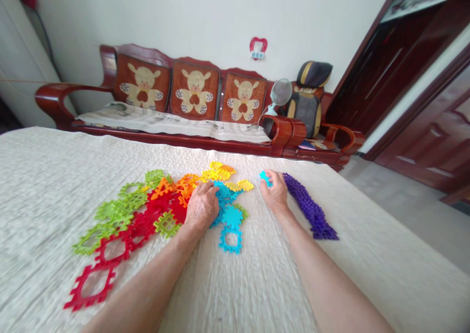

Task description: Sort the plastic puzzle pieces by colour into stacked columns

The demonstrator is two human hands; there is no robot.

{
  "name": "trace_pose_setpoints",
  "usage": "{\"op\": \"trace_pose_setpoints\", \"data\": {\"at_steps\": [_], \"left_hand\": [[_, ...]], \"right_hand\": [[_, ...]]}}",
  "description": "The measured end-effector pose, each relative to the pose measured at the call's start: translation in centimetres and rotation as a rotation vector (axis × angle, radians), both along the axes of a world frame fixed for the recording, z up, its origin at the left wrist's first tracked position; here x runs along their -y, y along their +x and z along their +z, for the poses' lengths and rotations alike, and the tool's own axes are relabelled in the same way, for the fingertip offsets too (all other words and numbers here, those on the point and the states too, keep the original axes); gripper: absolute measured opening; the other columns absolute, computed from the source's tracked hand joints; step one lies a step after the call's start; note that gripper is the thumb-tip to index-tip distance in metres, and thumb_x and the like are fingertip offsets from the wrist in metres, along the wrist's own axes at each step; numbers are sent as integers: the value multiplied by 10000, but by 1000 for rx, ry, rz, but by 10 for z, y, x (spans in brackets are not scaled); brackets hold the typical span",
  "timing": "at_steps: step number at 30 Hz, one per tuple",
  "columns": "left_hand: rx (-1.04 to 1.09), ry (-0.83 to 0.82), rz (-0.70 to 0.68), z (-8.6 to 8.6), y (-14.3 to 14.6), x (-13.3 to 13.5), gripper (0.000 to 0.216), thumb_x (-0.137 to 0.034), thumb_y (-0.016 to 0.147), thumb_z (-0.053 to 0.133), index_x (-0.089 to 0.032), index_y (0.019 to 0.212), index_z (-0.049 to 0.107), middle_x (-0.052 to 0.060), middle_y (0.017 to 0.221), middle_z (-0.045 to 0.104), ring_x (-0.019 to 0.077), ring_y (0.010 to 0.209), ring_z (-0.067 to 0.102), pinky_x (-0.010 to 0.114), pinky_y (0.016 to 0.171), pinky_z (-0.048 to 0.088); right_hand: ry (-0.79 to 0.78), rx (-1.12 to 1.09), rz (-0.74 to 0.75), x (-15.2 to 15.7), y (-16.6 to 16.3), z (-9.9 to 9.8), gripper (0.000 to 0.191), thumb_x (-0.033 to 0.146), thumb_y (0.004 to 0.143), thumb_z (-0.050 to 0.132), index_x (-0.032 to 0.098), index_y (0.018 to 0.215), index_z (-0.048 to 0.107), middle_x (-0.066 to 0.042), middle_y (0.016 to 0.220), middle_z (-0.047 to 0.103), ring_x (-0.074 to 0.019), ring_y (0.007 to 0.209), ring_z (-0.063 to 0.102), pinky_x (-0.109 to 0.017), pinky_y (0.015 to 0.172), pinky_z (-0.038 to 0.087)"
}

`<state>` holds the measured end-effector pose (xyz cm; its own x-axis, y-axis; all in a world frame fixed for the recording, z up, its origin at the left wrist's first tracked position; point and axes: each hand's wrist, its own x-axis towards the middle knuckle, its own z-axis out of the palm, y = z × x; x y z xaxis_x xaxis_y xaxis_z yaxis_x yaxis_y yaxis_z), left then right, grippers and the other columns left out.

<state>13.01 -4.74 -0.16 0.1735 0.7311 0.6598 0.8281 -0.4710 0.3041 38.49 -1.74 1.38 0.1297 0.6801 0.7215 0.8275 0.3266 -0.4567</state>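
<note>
My right hand [275,191] holds a small blue interlocking plastic tile [264,177] between thumb and fingers, just left of a row of purple tiles [306,203]. At the middle of the colourful pile, my left hand [203,204] has its fingers curled down onto the blue tiles [232,216], with the fingertips partly hidden. Red tiles [137,227] and orange tiles [161,188] lie to its left, green tiles [127,203] farther out. Yellow tiles [216,171] lie beyond it. One blue square frame tile [230,240] sits at the near side of the blue group.
The tiles lie on a table with a cream textured cloth [257,284]. Behind it stands a wooden sofa [69,95] with bear-patterned cushions [194,90]. A small fan [281,93] and a wooden armchair [345,132] are at the right, beside a dark door [433,112].
</note>
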Motion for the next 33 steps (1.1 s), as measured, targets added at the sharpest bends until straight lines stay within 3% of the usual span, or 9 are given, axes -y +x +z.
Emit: {"op": "trace_pose_setpoints", "data": {"at_steps": [4, 8, 11, 14, 23, 28, 33], "left_hand": [[1, -19, 25, 4, -1, 1, 314, -120, 841, 428, -150, 972, 712, 96, 1074, 690, 231, 1030, 604, 394, 1010, 451], [15, -50, 32, 6, -1, 3, 318, -114, 841, 426, -146, 974, 713, 92, 1062, 696, 229, 1019, 599, 376, 971, 467], [21, -68, 32, 8, 0, 4, 319, -117, 845, 428, -148, 988, 712, 90, 1061, 697, 226, 1023, 596, 372, 971, 462], [15, -79, 27, 9, 1, 5, 320, -116, 849, 423, -154, 980, 713, 89, 1049, 699, 222, 1012, 595, 375, 999, 441], [6, -111, 10, 14, 0, 6, 334, -119, 847, 403, -156, 953, 717, 90, 1025, 701, 223, 996, 597, 378, 981, 449], [16, -107, 3, 13, 1, 6, 337, -125, 849, 399, -174, 952, 716, 83, 1026, 699, 220, 1006, 597, 391, 979, 451], [-2, -131, 7, 14, 1, 6, 344, -123, 849, 393, -157, 964, 715, 93, 1024, 697, 224, 1016, 590, 387, 993, 437]], "right_hand": [[-147, 24, 413, 9, -29, 4, 114, 178, 781, 550, 200, 838, 646, -27, 826, 644, -149, 733, 591, -278, 707, 485], [-246, 129, 611, 16, -46, 6, 191, 109, 725, 608, 206, 870, 685, -35, 899, 648, -156, 814, 609, -287, 744, 492], [-257, 234, 622, 18, -49, 6, 293, 84, 718, 621, 211, 971, 695, -55, 965, 628, -179, 892, 609, -325, 809, 496], [-259, 306, 599, 17, -48, 5, 251, 106, 757, 616, 211, 970, 698, -66, 977, 609, -192, 920, 602, -345, 837, 494], [-233, 68, 535, 8, -38, 4, 169, 144, 821, 505, 197, 898, 646, -57, 970, 609, -166, 910, 594, -308, 811, 493], [-303, 162, 560, 13, -39, 5, 235, 145, 734, 614, 213, 950, 675, -63, 1062, 586, -190, 1020, 585, -341, 909, 475], [-278, 230, 514, 10, -39, 2, 226, 157, 766, 583, 203, 960, 687, -78, 1055, 591, -196, 1034, 584, -343, 923, 470]]}}
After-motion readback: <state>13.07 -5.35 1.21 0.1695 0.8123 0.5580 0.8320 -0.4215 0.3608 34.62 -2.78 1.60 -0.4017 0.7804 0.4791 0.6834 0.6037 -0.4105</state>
